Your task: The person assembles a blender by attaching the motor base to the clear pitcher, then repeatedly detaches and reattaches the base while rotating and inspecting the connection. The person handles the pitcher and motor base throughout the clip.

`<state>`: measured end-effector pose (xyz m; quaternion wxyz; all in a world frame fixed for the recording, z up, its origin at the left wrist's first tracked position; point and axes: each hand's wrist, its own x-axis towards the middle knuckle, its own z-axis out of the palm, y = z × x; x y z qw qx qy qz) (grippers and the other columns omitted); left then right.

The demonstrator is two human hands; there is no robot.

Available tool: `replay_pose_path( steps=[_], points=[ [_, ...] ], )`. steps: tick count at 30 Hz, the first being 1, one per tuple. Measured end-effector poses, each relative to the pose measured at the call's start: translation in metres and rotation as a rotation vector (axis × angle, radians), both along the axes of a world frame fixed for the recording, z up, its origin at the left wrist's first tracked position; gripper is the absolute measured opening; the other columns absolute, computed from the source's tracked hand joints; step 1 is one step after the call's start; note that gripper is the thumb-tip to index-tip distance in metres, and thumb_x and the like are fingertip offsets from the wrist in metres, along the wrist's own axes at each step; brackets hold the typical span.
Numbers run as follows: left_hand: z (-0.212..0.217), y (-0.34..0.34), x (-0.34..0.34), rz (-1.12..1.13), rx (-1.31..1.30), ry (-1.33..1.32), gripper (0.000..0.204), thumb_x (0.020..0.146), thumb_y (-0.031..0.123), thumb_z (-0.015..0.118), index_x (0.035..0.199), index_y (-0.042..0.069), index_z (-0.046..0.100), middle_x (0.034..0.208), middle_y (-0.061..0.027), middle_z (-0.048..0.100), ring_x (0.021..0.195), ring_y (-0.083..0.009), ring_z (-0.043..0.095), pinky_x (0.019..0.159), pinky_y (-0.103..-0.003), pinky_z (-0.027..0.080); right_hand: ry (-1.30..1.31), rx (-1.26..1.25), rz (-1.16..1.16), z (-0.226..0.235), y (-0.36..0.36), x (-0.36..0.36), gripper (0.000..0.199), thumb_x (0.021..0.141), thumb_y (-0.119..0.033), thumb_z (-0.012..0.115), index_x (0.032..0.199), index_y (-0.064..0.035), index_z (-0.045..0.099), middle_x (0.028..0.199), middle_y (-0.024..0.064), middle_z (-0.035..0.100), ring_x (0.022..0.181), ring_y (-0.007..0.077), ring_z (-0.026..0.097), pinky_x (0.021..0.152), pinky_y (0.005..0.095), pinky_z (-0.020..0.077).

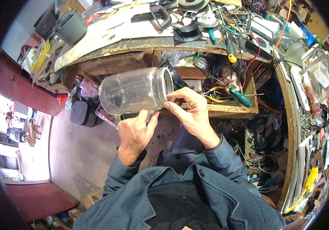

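Observation:
A clear blender jar (128,90) with a handle is held on its side in front of me, its threaded open end (167,82) facing right. My left hand (135,132) is closed on the jar's handle along its underside. At the open end, my right hand (190,113) pinches the lower rim between thumb and fingers. Whether anything small sits in that pinch is hidden. Just beyond the right hand is an open wooden drawer (229,111) with a green-handled screwdriver (240,97) and yellow-handled pliers (215,100).
A cluttered workbench (95,44) spans the far side, with a grey container (70,27), a black frame (159,17) and a yellow-tipped screwdriver (231,50). To the right, a shelf bears loose parts and a clear jug (322,71). A dark box (83,114) stands on the floor at left.

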<state>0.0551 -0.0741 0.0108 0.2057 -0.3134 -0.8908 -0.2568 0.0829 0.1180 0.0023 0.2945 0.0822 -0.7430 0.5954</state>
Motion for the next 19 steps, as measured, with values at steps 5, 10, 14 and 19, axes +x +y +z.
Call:
replay_pose_path(
  steps=[5, 10, 14, 19],
  points=[
    [0.0012, 0.0002, 0.0000, -0.001, -0.009, -0.001, 0.028, 0.089, 0.028, 0.074, 0.075, 0.007, 0.060, 0.060, -0.0146, 0.063, 0.054, -0.0339, 0.065, 0.049, -0.042, 0.047, -0.004, 0.018, -0.018, -0.0018, 0.0001, -0.0012, 0.014, 0.084, -0.006, 0.079, 0.096, -0.0027, 0.072, 0.081, 0.0031, 0.067, 0.066, 0.0088, 0.057, 0.059, 0.0245, 0.0465],
    [0.0011, 0.0011, 0.0007, -0.003, 0.011, -0.004, 0.027, 0.089, 0.027, 0.075, 0.076, 0.007, 0.061, 0.060, -0.0142, 0.063, 0.054, -0.0333, 0.065, 0.049, -0.042, 0.047, -0.090, -0.087, 0.018, -0.0030, -0.0001, 0.0012, 0.011, 0.086, -0.007, 0.077, 0.094, -0.0022, 0.070, 0.082, 0.0019, 0.068, 0.069, 0.0070, 0.058, 0.061, 0.0241, 0.0475],
    [-0.0009, 0.0003, 0.0026, 0.011, -0.007, -0.008, 0.026, 0.089, 0.027, 0.075, 0.077, 0.007, 0.062, 0.060, -0.0138, 0.063, 0.054, -0.0328, 0.065, 0.049, -0.041, 0.047, -0.167, -0.234, 0.083, -0.0044, -0.0003, 0.0041, 0.011, 0.089, -0.008, 0.075, 0.094, -0.0016, 0.068, 0.084, 0.0007, 0.068, 0.074, 0.0055, 0.060, 0.065, 0.0234, 0.0494],
    [0.0007, -0.0005, 0.0018, 0.001, -0.012, -0.006, 0.026, 0.089, 0.027, 0.075, 0.077, 0.008, 0.063, 0.061, -0.0133, 0.064, 0.054, -0.0324, 0.066, 0.049, -0.042, 0.047, -0.228, -0.400, 0.156, -0.0062, 0.0002, 0.0034, 0.012, 0.091, -0.009, 0.074, 0.097, -0.0022, 0.067, 0.085, 0.0011, 0.069, 0.077, 0.0060, 0.061, 0.072, 0.0220, 0.0500]
  ],
)
